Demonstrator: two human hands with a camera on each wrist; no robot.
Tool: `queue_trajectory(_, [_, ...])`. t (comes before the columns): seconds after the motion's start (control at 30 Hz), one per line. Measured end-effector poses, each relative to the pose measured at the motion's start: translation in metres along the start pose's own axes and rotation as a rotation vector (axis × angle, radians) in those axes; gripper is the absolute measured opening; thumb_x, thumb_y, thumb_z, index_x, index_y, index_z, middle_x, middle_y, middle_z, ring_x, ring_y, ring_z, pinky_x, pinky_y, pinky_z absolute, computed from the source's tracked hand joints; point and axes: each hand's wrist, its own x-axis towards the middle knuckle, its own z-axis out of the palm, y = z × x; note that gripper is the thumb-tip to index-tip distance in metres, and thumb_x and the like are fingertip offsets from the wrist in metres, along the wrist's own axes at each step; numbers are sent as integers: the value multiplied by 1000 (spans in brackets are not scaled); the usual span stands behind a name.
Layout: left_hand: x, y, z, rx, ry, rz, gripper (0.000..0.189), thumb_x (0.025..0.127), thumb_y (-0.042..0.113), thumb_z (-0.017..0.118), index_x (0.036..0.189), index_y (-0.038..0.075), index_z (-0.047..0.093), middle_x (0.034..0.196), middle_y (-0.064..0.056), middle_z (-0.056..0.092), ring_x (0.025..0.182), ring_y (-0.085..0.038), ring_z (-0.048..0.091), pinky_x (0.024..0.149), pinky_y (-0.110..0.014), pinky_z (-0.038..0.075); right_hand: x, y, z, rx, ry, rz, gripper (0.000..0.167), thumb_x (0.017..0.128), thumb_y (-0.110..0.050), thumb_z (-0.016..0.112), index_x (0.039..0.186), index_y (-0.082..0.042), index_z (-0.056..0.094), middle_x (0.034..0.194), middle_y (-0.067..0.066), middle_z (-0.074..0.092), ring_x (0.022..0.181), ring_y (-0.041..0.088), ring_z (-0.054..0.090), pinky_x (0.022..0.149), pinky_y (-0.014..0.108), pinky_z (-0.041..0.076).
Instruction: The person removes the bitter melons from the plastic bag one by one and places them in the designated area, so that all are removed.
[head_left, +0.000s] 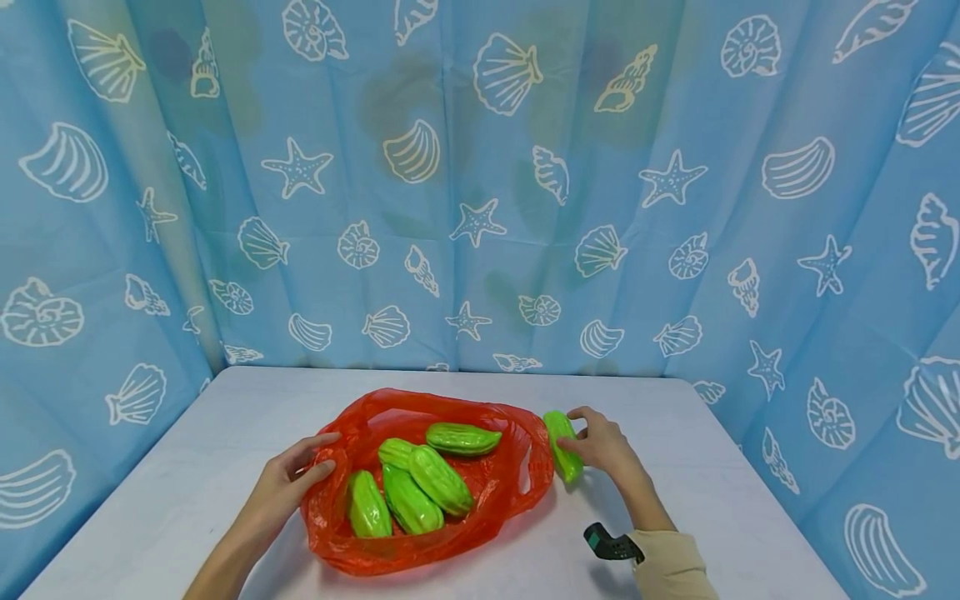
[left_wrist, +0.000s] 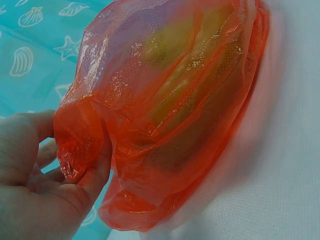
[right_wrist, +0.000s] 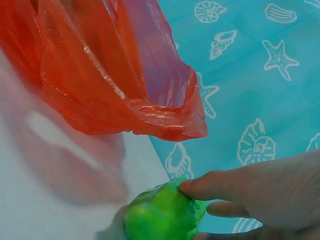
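Observation:
A red plastic bag (head_left: 480,533) lies on the table with its mouth spread open. Inside it are several bright green, ridged gourds (head_left: 441,481), some leaning on each other. On the bag's left side my left hand (head_left: 288,475) pinches the rim; in the left wrist view the bunched plastic (left_wrist: 80,135) sits between thumb and fingers. Just outside the bag's right end, another green ridged gourd (head_left: 564,454) rests on the table. My right hand (head_left: 606,446) holds it from the right side, its thumb (right_wrist: 200,184) on the gourd's surface; some of its fingers are partly hidden.
The white table (head_left: 720,500) carries the bag and the gourd. A blue curtain (head_left: 480,275) with white shell prints hangs behind the table and along both sides. A black band with a small device (head_left: 611,543) is on my right wrist, by a beige sleeve (head_left: 671,562).

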Motion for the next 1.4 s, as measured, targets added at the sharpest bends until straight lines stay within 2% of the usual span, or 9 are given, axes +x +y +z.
queue_trajectory(0.13, [1, 1, 0, 3, -1, 2, 57, 94, 39, 64, 144, 17, 48, 147, -18, 49, 127, -32, 54, 93, -34, 57, 1, 0, 1, 18, -2, 5, 56, 89, -27, 72, 134, -3, 50, 109, 20, 66, 81, 21, 62, 73, 36, 61])
queue_trajectory(0.4, [1, 0, 1, 5, -1, 1, 56, 94, 38, 64, 144, 17, 48, 148, -17, 48, 128, -32, 53, 94, -35, 57, 1, 3, 2, 57, -5, 9, 60, 89, -33, 72, 135, -2, 49, 108, 21, 68, 69, 18, 66, 68, 34, 61])
queue_trajectory(1.13, [-1, -1, 1, -8, -1, -5, 55, 95, 36, 64, 144, 17, 48, 149, -17, 46, 128, -32, 53, 96, -38, 56, 0, 1, 2, 45, -13, -2, 60, 89, -34, 71, 134, -1, 50, 106, 21, 69, 71, 18, 66, 62, 31, 61])
queue_trajectory(1.4, [-1, -1, 1, -14, 3, -7, 55, 95, 36, 64, 144, 17, 48, 149, -17, 46, 127, -31, 54, 95, -37, 56, -3, 0, -2, 54, -11, -9, 59, 89, -32, 71, 134, 0, 50, 105, 21, 69, 68, 17, 66, 66, 34, 61])
